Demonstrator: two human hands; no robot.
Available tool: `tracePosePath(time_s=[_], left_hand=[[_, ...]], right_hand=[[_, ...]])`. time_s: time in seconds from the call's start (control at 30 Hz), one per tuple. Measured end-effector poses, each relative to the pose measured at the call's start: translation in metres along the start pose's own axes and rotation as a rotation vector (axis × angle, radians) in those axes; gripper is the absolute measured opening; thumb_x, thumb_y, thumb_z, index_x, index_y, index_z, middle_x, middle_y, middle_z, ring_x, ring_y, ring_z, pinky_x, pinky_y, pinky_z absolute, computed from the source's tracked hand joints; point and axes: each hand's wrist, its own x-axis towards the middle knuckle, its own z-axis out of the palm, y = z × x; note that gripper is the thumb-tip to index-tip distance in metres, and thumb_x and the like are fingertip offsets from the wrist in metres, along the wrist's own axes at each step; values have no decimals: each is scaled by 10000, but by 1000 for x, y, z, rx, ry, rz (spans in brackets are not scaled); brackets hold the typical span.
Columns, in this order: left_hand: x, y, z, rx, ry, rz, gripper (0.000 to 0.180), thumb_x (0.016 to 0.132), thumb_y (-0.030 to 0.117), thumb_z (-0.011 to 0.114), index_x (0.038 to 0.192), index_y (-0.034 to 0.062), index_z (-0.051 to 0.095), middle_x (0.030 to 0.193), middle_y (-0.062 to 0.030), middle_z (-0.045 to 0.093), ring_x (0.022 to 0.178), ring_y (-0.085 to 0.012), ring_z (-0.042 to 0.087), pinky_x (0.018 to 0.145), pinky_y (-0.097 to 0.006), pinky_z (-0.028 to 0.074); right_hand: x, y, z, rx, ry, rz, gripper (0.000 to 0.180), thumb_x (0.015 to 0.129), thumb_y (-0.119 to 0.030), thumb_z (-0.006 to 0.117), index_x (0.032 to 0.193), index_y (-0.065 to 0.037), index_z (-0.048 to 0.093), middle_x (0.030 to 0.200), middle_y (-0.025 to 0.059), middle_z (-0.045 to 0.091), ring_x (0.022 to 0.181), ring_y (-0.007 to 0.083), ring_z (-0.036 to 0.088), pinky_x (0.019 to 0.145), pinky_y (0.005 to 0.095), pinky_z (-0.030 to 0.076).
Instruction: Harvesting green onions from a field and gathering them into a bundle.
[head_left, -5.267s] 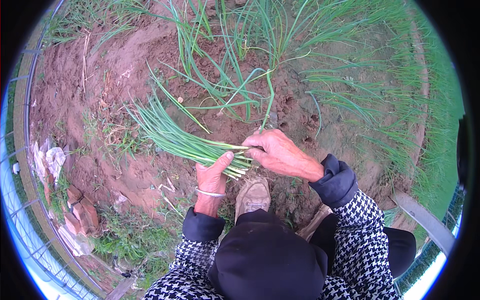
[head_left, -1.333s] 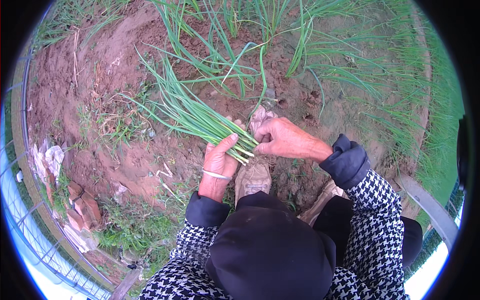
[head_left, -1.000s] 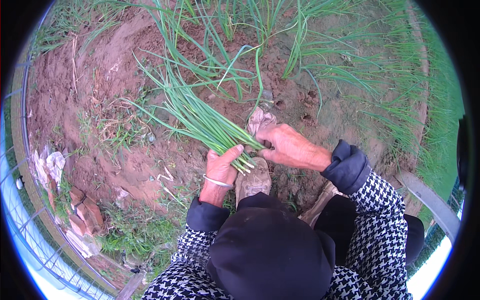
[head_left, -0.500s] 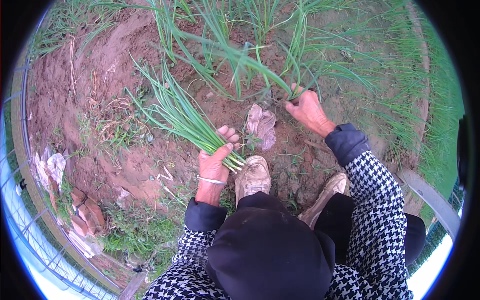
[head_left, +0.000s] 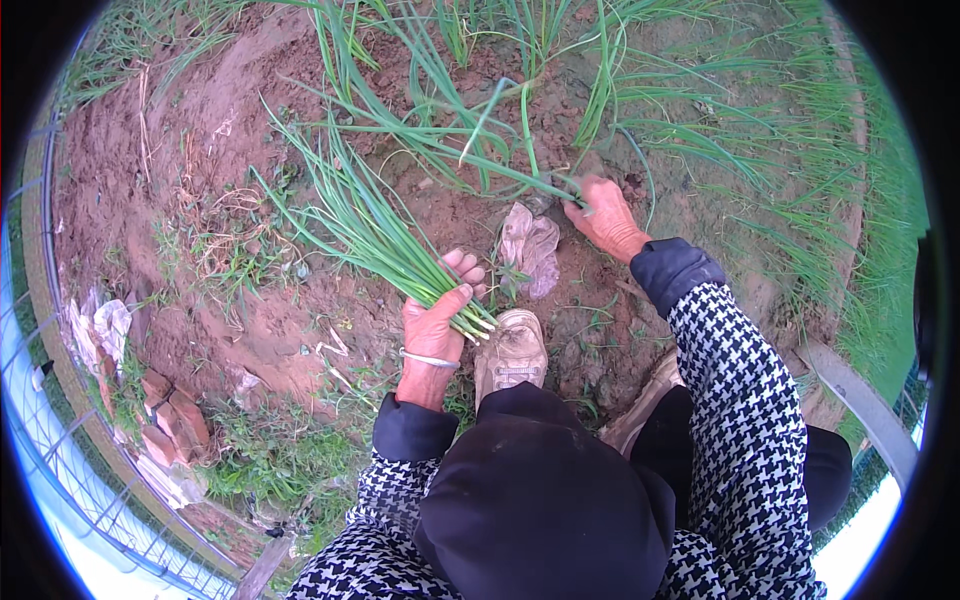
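My left hand grips a bunch of green onions near their white ends; the long leaves fan out up and to the left over the red soil. A thin bangle circles that wrist. My right hand is stretched forward and closed around the base of a green onion plant still rooted in the ground, its leaves bent to the left. A crumpled pale cloth lies on the dirt between both hands.
My tan shoe rests on the soil below the bunch. More green onion plants grow at the top and right. Bricks and pale scraps lie at lower left beside a wire fence. Grass patches dot the soil.
My right hand left the bunch and reached forward to a rooted plant, closing on its base. My left hand kept the bunch, which shifted slightly left.
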Motion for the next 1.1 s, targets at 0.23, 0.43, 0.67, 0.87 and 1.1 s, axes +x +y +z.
tracePosePath(time_s=[0.23, 0.43, 0.67, 0.87, 1.1], left_hand=[[-3, 1, 0, -1, -9, -7, 368, 756, -63, 592, 1117, -22, 543, 1112, -147, 573, 998, -241, 571, 823, -368, 485], [-4, 6, 5, 213, 97, -27, 277, 789, 123, 573, 1026, -19, 594, 1031, -115, 609, 848, -168, 559, 735, -305, 476], [-3, 4, 5, 124, 169, -9, 204, 807, 83, 585, 993, 4, 612, 936, -55, 624, 765, -108, 546, 689, -262, 454], [-1, 2, 0, 14, 117, -86, 267, 785, 49, 612, 1044, 7, 567, 876, -75, 582, 786, -186, 571, 708, -335, 486], [1, -5, 1, 1, 91, -59, 277, 785, -2, 603, 1058, 9, 555, 851, -72, 588, 730, -179, 588, 683, -334, 509]], right_hand=[[4, -16, -3, -17, 103, -58, 232, 720, -155, 617, 898, -27, 538, 851, 184, 513, 800, 401, 550, 698, 469, 463], [10, 6, 0, -41, 112, -179, 213, 726, -107, 612, 886, -12, 508, 865, 185, 486, 794, 401, 540, 696, 459, 465], [4, 9, -2, -71, -76, -269, 188, 695, -38, 590, 866, -3, 518, 853, 163, 511, 895, 349, 536, 760, 426, 451], [12, 5, 10, -190, 0, -213, 215, 657, 11, 558, 870, -4, 532, 849, 153, 540, 880, 354, 544, 752, 427, 454], [-11, -8, -24, -36, -99, 97, 156, 723, -142, 628, 765, -7, 563, 727, 201, 584, 762, 384, 579, 725, 439, 459]])
